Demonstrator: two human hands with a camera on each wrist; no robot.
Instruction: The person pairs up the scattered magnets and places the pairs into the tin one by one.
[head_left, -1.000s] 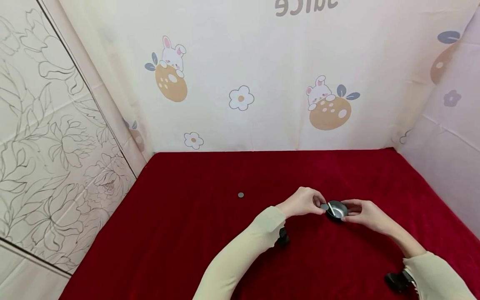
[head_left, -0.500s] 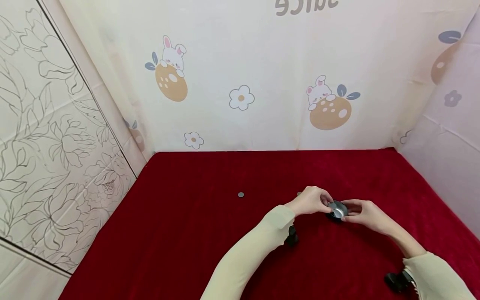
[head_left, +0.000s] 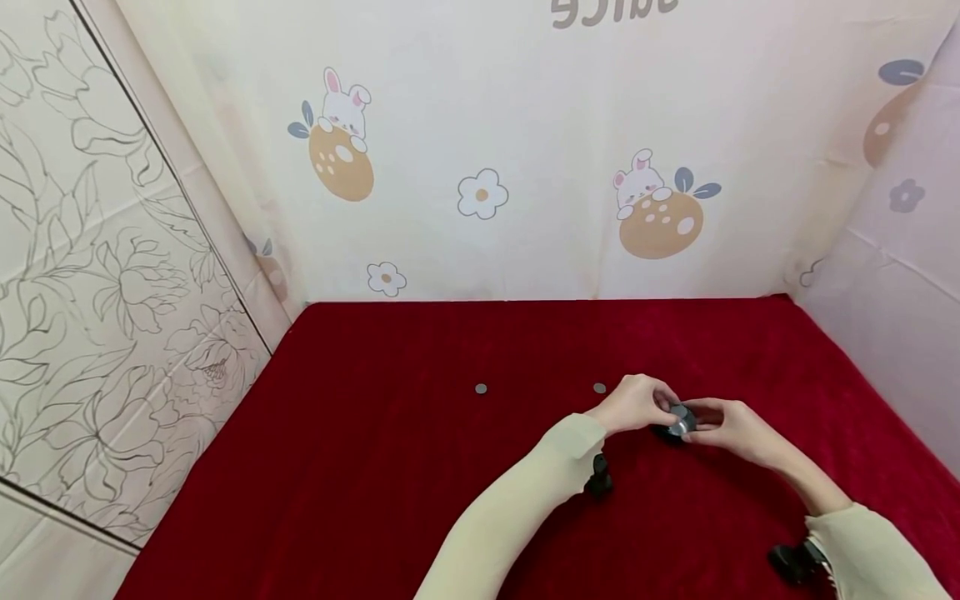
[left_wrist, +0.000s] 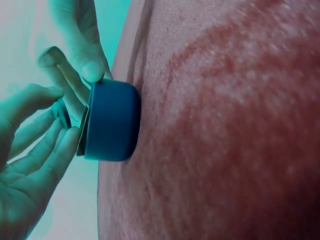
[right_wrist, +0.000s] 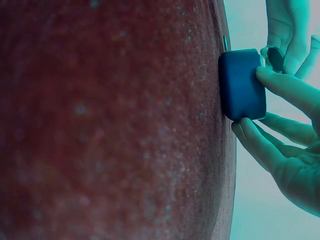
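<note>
A small dark, round cup with a shiny inside (head_left: 683, 429) stands on the red cloth in the head view. Its smooth blue-looking side wall (left_wrist: 112, 120) shows in the left wrist view. My left hand (head_left: 636, 405) pinches a small round disc, coin-like (left_wrist: 62, 114), just above the cup's mouth. From the other side my right hand (head_left: 726, 425) grips the cup, fingertips on its wall; in the right wrist view those fingers (right_wrist: 287, 90) touch it at top and bottom. A thin piece lies at the rim in the left wrist view; its kind is unclear.
Two flat grey discs lie on the cloth: one disc (head_left: 481, 388) near the middle, another disc (head_left: 599, 388) just left of my left hand. The red cloth (head_left: 315, 467) covers the table, which ends at a printed curtain (head_left: 540, 233) behind.
My left hand has moved right with the disc, from the cup's left edge to over its mouth. The disc it covered on the cloth now shows. My right hand and the cup stay put.
</note>
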